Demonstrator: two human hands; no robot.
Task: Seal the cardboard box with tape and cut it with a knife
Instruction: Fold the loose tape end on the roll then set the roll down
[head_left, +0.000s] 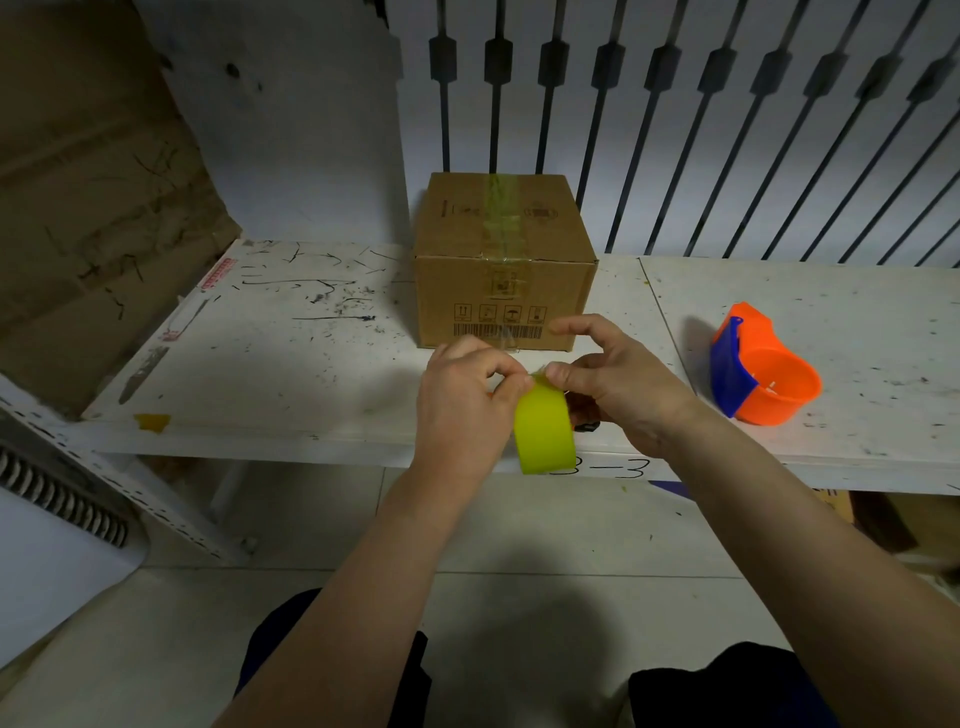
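A closed cardboard box (506, 260) stands on the white table (291, 374), with a strip of yellowish tape running over its top seam and down its front face. In front of the box, my left hand (462, 400) pinches the top edge of a yellow-green tape roll (544, 431). My right hand (618, 384) pinches the same edge with thumb and finger, its other fingers spread. A small dark object peeks out under my right hand; I cannot tell what it is. No knife is clearly seen.
An orange and blue tape dispenser (763, 369) lies on the table to the right. A scrap of yellow tape (152, 422) sticks to the table's front edge at left. Brown cardboard sheets (93, 208) lean at far left. Black bars stand behind the table.
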